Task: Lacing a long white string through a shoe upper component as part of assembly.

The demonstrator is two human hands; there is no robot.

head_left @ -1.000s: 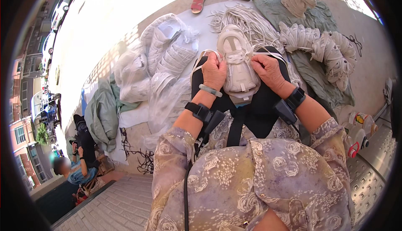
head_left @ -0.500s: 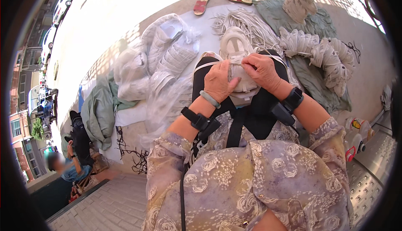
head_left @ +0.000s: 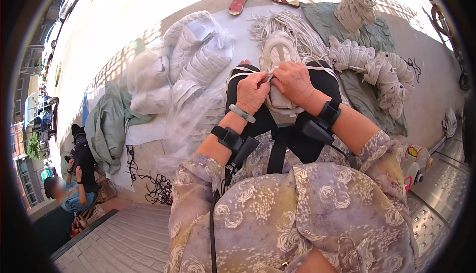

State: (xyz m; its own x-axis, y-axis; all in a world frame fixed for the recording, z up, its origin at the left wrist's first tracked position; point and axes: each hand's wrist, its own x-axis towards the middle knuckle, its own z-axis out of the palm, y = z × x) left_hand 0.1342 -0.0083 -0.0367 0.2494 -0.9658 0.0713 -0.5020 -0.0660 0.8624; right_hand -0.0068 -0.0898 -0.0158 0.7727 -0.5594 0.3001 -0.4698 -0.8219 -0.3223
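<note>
A pale beige-white shoe (head_left: 280, 45) rests between my knees, its mesh toe pointing away from me. Over its lacing, my left hand (head_left: 252, 92) is closed, thumb and fingertips pinching a flat white shoelace (head_left: 270, 76). Close against it on the right, my right hand (head_left: 294, 82) pinches the lacing too, and the fingertips of both hands almost meet. One loose lace end (head_left: 317, 68) trails over my right thigh. Another runs across the left thigh. My hands cover the shoe's tongue and part of its eyelets.
Beyond the shoe lies a heap of loose white laces (head_left: 281, 24). Bundled pale shoes (head_left: 386, 72) sit on a green cloth (head_left: 377, 35) at right. More shoes (head_left: 203, 65) lie in clear plastic at left. Red slippers (head_left: 238, 4) are at the far side; a seated person (head_left: 79, 193) is far left.
My left thumb has come in from its spread position to pinch the lace. My right hand has shifted left, bringing the hands together. The head view has turned slightly.
</note>
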